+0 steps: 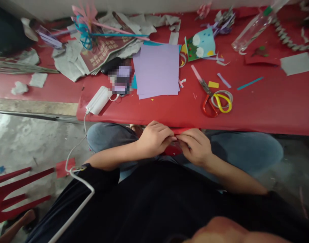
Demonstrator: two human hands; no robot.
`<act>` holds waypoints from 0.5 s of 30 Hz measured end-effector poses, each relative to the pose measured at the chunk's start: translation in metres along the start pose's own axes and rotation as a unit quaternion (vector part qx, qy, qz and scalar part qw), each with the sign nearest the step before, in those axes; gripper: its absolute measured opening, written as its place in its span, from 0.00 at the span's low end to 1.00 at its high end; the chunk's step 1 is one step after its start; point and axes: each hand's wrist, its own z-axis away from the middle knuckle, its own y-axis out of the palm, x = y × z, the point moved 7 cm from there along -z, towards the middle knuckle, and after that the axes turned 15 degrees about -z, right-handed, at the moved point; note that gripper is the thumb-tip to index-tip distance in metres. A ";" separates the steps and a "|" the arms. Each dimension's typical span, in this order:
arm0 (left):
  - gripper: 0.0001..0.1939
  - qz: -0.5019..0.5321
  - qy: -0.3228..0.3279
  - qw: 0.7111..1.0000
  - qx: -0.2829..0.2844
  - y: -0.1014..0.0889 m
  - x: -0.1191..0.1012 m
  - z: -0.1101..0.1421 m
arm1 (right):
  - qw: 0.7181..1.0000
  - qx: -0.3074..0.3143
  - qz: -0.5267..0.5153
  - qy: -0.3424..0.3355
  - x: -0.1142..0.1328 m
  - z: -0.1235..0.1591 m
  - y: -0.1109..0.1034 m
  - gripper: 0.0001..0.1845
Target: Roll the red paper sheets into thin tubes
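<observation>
My left hand (157,137) and my right hand (196,145) meet over my lap, just below the table's front edge. Both have their fingers closed in a pinch, tip to tip. Whatever lies between the fingertips is too small and covered to name. Something red shows behind and below the fingers; I cannot tell whether it is held. On the table beyond my hands lies a stack of purple paper sheets (159,69). To the right rest scissors (208,92) with one red and one yellow handle, partly over a roll of tape or wire.
On the red table (271,104) are a white power bank (98,100) with a cable trailing down, crumpled newspaper (70,59), paper flowers (85,17), a painted card (201,43), a plastic bottle (253,30) and paper scraps. A red stool (20,182) stands lower left.
</observation>
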 end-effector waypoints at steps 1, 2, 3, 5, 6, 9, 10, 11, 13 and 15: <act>0.09 0.001 -0.003 1.000 -0.007 -0.004 -0.002 -0.002 | 1.000 -0.010 -0.002 -0.001 0.003 -0.002 -0.003 0.12; 0.10 -0.001 -0.003 1.000 -0.014 -0.008 -0.004 -0.004 | 1.000 -0.020 -0.006 0.002 0.006 -0.004 -0.006 0.12; 0.10 -0.003 -0.002 1.000 -0.023 -0.013 -0.006 -0.006 | 0.999 -0.031 -0.009 0.009 0.008 -0.007 -0.010 0.12; 0.09 -0.011 0.003 0.999 -0.045 -0.023 -0.011 -0.012 | 0.998 -0.050 -0.013 0.024 0.011 -0.015 -0.019 0.11; 0.09 -0.018 0.009 0.998 -0.060 -0.029 -0.014 -0.016 | 0.998 -0.057 -0.012 0.028 0.013 -0.021 -0.024 0.11; 0.06 -0.048 0.032 0.992 -0.116 -0.049 -0.021 -0.030 | 0.997 -0.077 -0.003 0.016 0.021 -0.043 -0.041 0.09; 0.06 -0.059 0.037 0.989 -0.131 -0.056 -0.023 -0.036 | 0.997 -0.080 0.005 0.004 0.024 -0.052 -0.047 0.08; 0.07 -0.069 0.039 0.987 -0.142 -0.062 -0.024 -0.043 | 0.996 -0.083 0.015 -0.009 0.027 -0.061 -0.053 0.08; 0.09 -0.085 0.040 0.985 -0.143 -0.072 -0.024 -0.056 | 0.995 -0.085 0.032 -0.038 0.033 -0.079 -0.063 0.08; 0.11 -0.100 0.037 0.985 -0.135 -0.079 -0.023 -0.068 | 0.995 -0.080 0.036 -0.053 0.035 -0.094 -0.070 0.08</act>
